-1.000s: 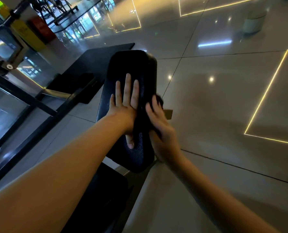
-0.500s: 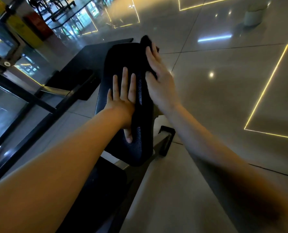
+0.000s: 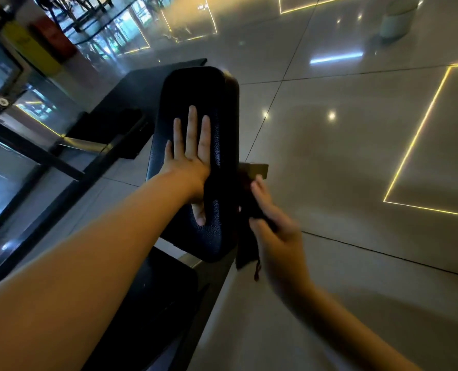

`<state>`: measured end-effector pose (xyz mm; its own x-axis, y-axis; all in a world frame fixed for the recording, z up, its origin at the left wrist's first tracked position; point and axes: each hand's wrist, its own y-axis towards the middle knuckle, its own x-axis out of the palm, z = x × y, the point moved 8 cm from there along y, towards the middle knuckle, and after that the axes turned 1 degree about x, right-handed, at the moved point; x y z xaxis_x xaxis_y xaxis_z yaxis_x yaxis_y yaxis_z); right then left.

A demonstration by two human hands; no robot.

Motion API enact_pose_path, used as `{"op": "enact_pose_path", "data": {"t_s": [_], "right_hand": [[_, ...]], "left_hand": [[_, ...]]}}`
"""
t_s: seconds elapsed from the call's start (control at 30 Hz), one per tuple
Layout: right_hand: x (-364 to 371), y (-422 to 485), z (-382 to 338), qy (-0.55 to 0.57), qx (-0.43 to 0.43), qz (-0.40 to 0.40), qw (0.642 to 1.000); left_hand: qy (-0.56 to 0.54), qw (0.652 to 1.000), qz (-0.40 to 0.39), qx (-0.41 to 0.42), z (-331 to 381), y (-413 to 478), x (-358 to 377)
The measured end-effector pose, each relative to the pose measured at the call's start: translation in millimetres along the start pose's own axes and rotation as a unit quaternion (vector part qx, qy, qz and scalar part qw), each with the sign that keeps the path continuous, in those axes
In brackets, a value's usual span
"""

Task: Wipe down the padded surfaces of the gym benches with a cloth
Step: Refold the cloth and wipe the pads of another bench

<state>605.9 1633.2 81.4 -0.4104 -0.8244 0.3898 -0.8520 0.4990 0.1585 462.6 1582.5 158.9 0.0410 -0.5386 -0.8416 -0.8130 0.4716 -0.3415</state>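
Note:
A black padded bench back (image 3: 222,108) stands tilted in the middle of the head view, its leather grained. My left hand (image 3: 190,156) lies flat on the pad with fingers spread, holding nothing. My right hand (image 3: 278,231), blurred, is off the pad's right edge near its lower end, closed on a dark cloth (image 3: 245,250) that hangs down beside the pad. The black seat pad (image 3: 153,295) shows below, partly behind my left forearm.
A black steel frame with bars (image 3: 48,162) and a dark floor mat (image 3: 142,87) sit to the left. Glossy tiled floor (image 3: 329,156) with glowing yellow lines spreads right. A pale round bin (image 3: 395,20) stands far back right. Glass panels line the left.
My right hand has drawn the cloth from the pad's far top end back down along its right edge to the near end. My left hand stayed flat on the pad.

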Motion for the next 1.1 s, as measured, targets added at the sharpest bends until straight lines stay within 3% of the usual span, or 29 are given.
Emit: {"op": "enact_pose_path", "data": {"t_s": [0.1,0.2,0.37,0.53,0.67,0.77,0.87,0.97,1.1], "right_hand": [[-6.4,60.7,-41.5,-0.04,-0.056,0.026,0.997],[23.4,81.8,-25.5,-0.119,-0.075,-0.004,0.99],[37.0,-10.6,45.5,-0.203,-0.132,-0.042,0.969],[30.0,-81.8,70.4,-0.18,-0.061,-0.123,0.974],[-5.2,-33.6,14.0,-0.011,-0.009,0.027,1.0],[-8.6,23.8,-14.9,-0.041,-0.056,0.08,0.994],[29.9,32.6,6.4,-0.123,-0.072,0.046,0.989],[40.7,-13.1,42.6,-0.188,-0.104,0.01,0.977],[38.9,-85.2,70.2,-0.212,-0.073,-0.1,0.969]], "left_hand": [[-0.007,1.0,-0.003,-0.007,-1.1,-1.5,-2.2],[-0.01,1.0,0.005,-0.013,-1.4,0.1,-2.0],[-0.026,0.999,0.033,0.01,-0.9,3.5,-1.2],[-0.014,1.0,0.021,0.016,-0.2,1.3,3.3],[-0.005,1.0,0.016,0.011,-0.2,1.3,0.4],[-0.013,1.0,0.015,0.014,-1.4,1.2,-0.6],[-0.016,1.0,0.021,0.012,-3.4,2.2,1.7],[-0.023,0.999,0.03,0.021,-2.3,1.8,0.4],[-0.012,0.999,0.024,0.027,-2.5,1.0,3.6]]}}
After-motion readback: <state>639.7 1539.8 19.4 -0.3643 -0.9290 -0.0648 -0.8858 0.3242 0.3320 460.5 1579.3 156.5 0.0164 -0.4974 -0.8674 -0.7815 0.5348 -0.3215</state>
